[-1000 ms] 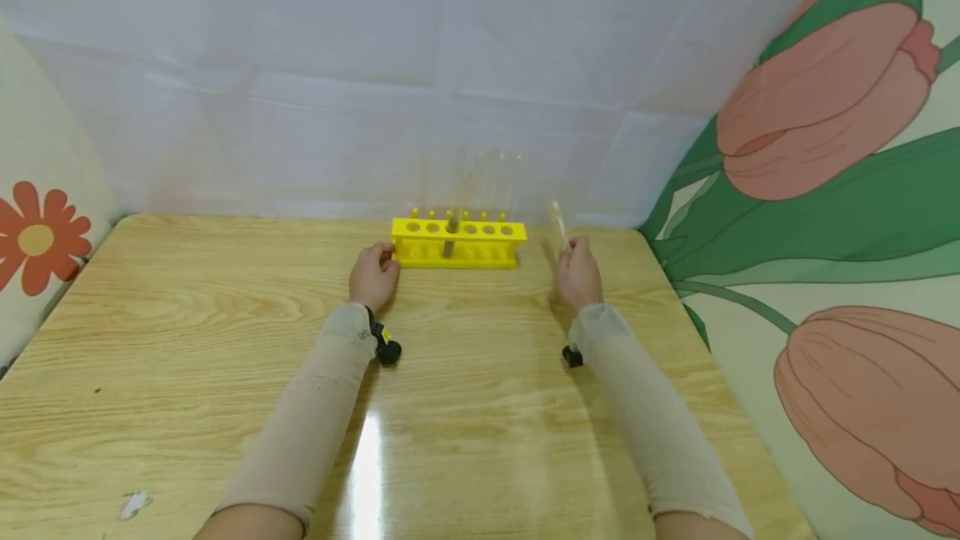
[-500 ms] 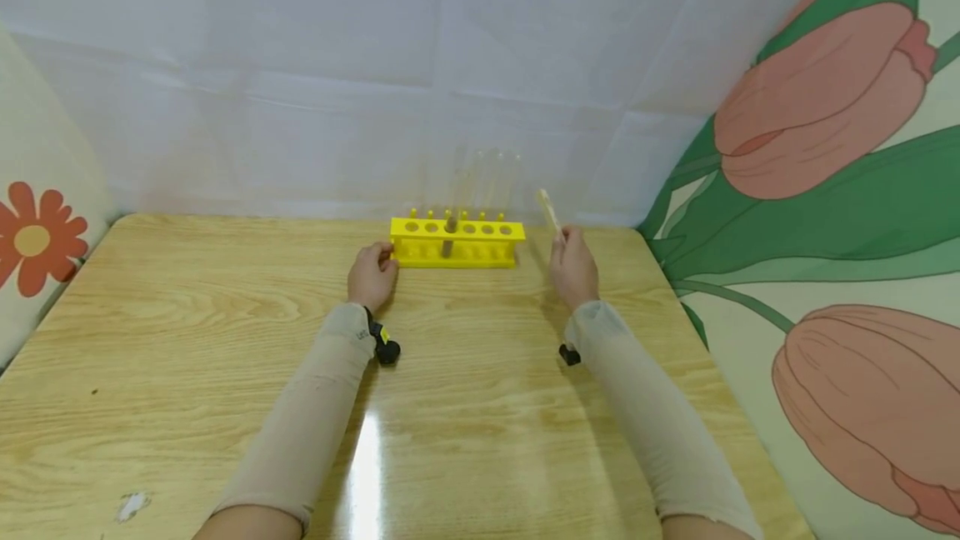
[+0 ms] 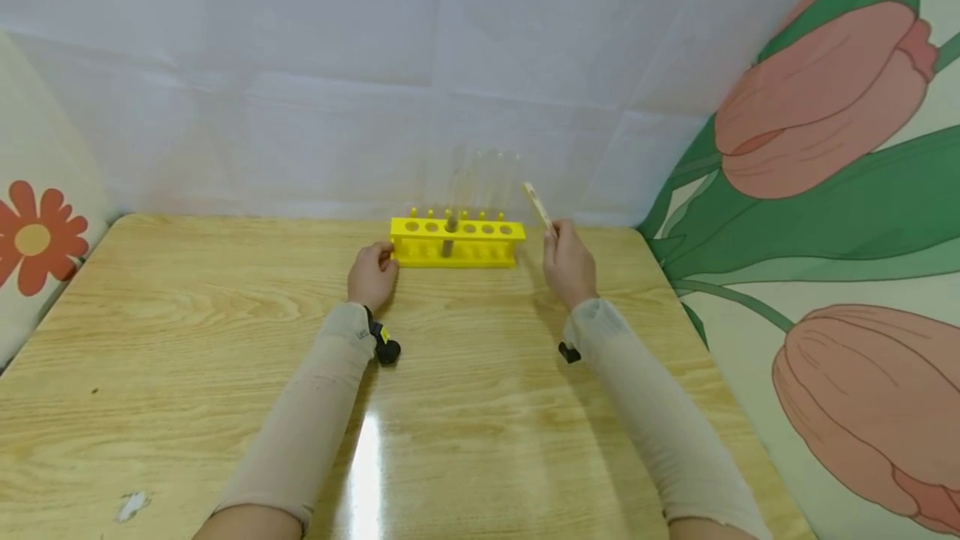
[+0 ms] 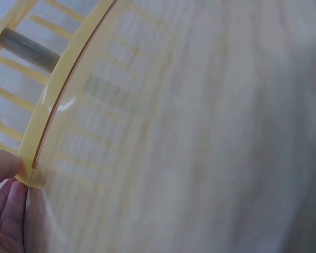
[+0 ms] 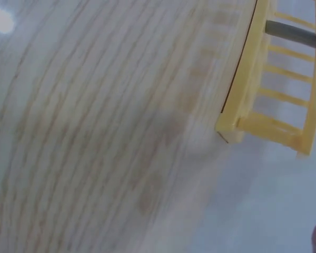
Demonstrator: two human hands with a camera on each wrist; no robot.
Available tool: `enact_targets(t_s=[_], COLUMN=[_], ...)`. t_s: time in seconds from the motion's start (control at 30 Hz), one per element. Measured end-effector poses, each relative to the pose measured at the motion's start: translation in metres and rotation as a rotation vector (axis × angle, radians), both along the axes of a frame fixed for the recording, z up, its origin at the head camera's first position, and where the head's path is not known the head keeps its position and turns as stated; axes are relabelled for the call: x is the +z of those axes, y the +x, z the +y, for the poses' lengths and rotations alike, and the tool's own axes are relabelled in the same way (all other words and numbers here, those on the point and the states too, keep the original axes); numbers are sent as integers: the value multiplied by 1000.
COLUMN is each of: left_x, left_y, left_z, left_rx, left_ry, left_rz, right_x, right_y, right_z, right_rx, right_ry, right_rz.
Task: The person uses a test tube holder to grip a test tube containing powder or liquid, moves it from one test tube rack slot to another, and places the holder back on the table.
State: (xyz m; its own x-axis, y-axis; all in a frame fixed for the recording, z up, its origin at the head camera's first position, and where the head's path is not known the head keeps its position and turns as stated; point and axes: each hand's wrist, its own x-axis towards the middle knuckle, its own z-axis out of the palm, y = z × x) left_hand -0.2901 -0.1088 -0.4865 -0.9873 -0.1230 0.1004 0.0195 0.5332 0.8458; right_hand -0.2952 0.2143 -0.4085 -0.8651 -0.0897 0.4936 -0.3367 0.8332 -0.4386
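Note:
A yellow test tube rack (image 3: 468,262) stands at the back of the wooden table. One tube with dark grey contents (image 3: 447,247) sits upright in a middle hole, and its clear upper part rises above the rack. My left hand (image 3: 372,276) holds the rack's left end. In the left wrist view its thumb (image 4: 6,163) lies on the base's end. To the right of the rack, my right hand (image 3: 571,265) grips a slim, pale, wooden-looking stick (image 3: 537,205). The stick tilts up and left, and its lower part is hidden in the hand.
Several clear glass tubes (image 3: 499,177) stand up at the rack's back right, faint against the white cloth (image 3: 300,148). The wooden table (image 3: 465,407) stretches in front of both arms. A flower-patterned panel (image 3: 832,232) borders the right side.
My right hand has moved left and slightly forward with the pale stick, whose top now leans left toward the glass tubes. My left hand stays at the rack.

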Motion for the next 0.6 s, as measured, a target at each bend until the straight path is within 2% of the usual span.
enact_targets(t_s=[0.17,0.6], left_x=[-2,-3], left_y=[-2,-3], left_z=[0,-1], left_rx=[-9,-11], left_ry=[1,-1], left_rz=[7,8], right_x=[9,24], right_y=[2,4], right_z=[-5,-21], right_rx=[23,98], right_ry=[9,14], right_rz=[47,76])
